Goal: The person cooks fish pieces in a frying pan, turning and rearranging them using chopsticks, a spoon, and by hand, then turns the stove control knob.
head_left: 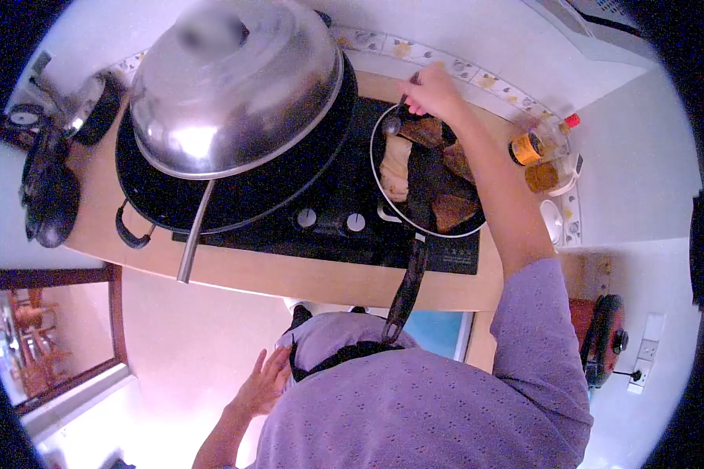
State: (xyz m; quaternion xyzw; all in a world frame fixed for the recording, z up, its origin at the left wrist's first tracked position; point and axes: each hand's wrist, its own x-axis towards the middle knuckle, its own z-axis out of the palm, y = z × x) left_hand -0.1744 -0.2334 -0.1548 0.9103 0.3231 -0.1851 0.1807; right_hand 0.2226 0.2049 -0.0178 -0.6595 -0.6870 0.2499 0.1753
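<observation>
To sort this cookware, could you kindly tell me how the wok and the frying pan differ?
The wok is larger than the frying pan. A domed lid partly covers the wok; the pan is open, holding food. The wok shows a loop handle; the pan, a long one. Both sit on the cooktop.

frying pan [426, 176]: black, on cooktop [328, 244] | food pieces [454, 211]: brown, one pale, inside | utensil [403, 109]: dark, at far rim

Wooden counter [313, 288], black cooktop [281, 240], wok [168, 207], frying pan [425, 172]
</observation>
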